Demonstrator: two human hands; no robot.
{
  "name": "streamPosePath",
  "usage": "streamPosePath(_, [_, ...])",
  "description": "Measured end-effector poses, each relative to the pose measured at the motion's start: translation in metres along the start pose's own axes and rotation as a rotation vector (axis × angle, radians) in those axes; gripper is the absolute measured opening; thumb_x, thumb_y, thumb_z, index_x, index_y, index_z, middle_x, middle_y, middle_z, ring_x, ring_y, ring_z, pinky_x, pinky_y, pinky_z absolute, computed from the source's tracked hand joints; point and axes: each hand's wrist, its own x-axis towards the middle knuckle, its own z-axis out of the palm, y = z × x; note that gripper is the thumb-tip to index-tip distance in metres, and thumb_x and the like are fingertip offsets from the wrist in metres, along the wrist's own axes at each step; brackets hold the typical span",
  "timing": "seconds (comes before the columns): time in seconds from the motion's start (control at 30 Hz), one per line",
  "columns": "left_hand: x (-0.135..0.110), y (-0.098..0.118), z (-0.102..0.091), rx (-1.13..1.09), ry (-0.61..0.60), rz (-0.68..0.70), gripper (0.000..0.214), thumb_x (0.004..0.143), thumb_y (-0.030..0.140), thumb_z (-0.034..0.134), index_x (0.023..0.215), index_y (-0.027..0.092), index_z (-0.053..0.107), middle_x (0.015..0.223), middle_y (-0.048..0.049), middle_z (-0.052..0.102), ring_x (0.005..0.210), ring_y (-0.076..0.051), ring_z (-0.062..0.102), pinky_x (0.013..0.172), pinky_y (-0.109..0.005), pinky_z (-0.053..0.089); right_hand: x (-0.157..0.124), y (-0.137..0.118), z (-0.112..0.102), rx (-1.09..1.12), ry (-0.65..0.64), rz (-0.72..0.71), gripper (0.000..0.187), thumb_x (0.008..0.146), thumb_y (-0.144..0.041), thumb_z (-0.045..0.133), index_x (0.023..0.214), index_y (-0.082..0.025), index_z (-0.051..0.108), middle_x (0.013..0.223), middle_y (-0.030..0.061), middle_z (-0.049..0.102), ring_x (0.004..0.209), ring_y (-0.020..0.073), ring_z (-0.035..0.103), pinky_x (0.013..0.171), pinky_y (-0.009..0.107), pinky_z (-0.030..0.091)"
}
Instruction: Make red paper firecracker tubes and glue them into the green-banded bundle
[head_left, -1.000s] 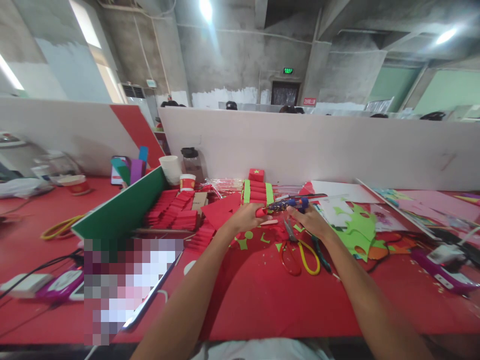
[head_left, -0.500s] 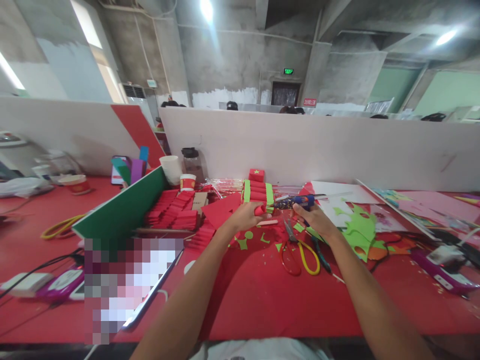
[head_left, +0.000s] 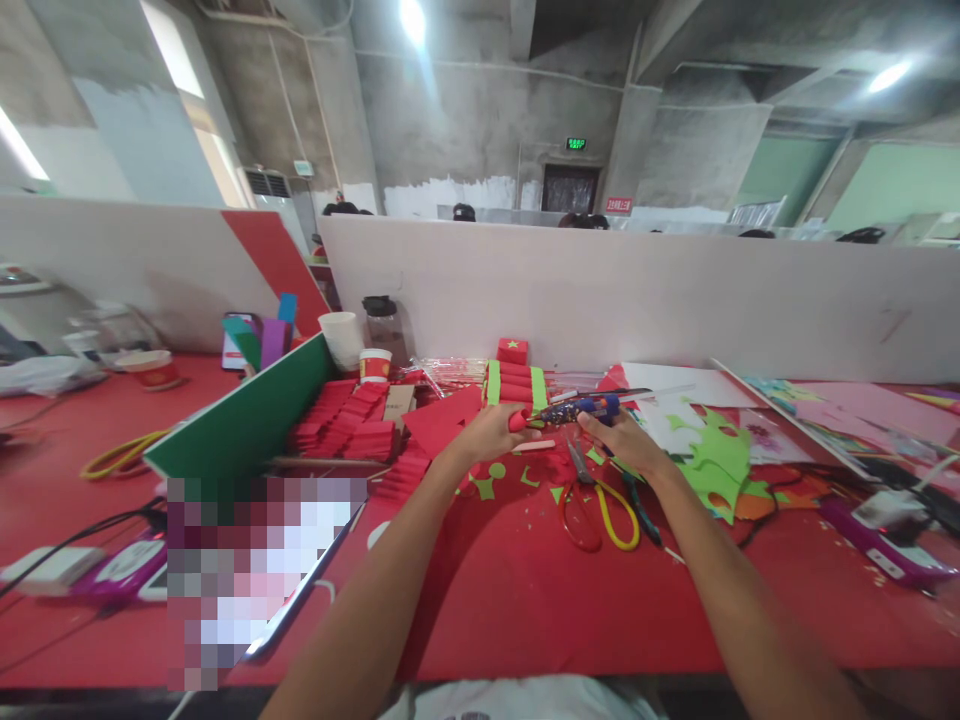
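Observation:
My left hand [head_left: 491, 434] is closed round a small red paper roll [head_left: 517, 420], whose end pokes out toward the right. My right hand [head_left: 622, 437] grips a blue glue gun [head_left: 581, 407], its nozzle pointing left and almost touching the roll's end. Just behind both hands stands a bundle of red rolls bound with green bands [head_left: 515, 384], with a red star-marked block on top.
Scissors with red and yellow handles [head_left: 600, 505] lie just below my hands on the red table [head_left: 510, 600]. Green paper cut-outs [head_left: 712, 460] lie to the right, stacked red folded papers [head_left: 349, 420] and a green board [head_left: 240, 420] to the left. A white partition [head_left: 637, 290] runs behind.
The glue gun drew back to the right half a second ago, then came left again to the roll's end. My left hand has stayed in place.

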Motion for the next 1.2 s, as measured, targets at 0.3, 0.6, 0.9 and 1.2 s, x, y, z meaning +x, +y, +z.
streamPosePath(0.3, [0.002,-0.002,-0.002,0.011,-0.017,0.034,0.035,0.080,0.051,0.061,0.073,0.017,0.054,0.064,0.0040,0.049,0.060,-0.011,0.041,0.054,-0.022,0.029,0.002,0.004,-0.004,-0.041,0.013,0.037,0.048,0.084,-0.063,0.058,0.068,-0.019,0.062,0.051,-0.0023,0.050,0.046,0.0119,0.046,0.048,0.025,0.037])
streamPosePath(0.6, [0.001,0.003,-0.004,0.022,-0.003,0.026,0.033,0.080,0.048,0.062,0.072,0.019,0.050,0.065,0.0046,0.048,0.059,-0.011,0.040,0.055,-0.023,0.030,0.004,0.006,-0.005,-0.086,0.179,0.082,0.047,0.081,-0.065,0.059,0.066,-0.020,0.056,0.051,-0.0028,0.050,0.048,0.0133,0.047,0.051,0.026,0.037])
streamPosePath(0.9, [0.002,-0.003,-0.005,0.055,0.099,-0.063,0.036,0.081,0.054,0.061,0.076,0.020,0.049,0.063,0.0041,0.050,0.057,-0.012,0.042,0.054,-0.024,0.030,-0.008,-0.006,-0.017,0.180,-0.121,-0.008,0.030,0.074,-0.038,0.073,0.065,-0.019,0.052,0.052,-0.0039,0.051,0.048,0.0103,0.044,0.051,0.025,0.037])
streamPosePath(1.2, [-0.002,0.010,-0.011,-0.059,0.168,0.096,0.035,0.084,0.048,0.060,0.071,0.018,0.047,0.066,0.0041,0.048,0.064,-0.011,0.042,0.062,-0.023,0.034,0.014,0.035,-0.033,-0.078,0.216,0.182,0.023,0.070,-0.037,0.069,0.066,-0.017,0.058,0.054,0.0015,0.061,0.050,0.0153,0.055,0.049,0.025,0.040])
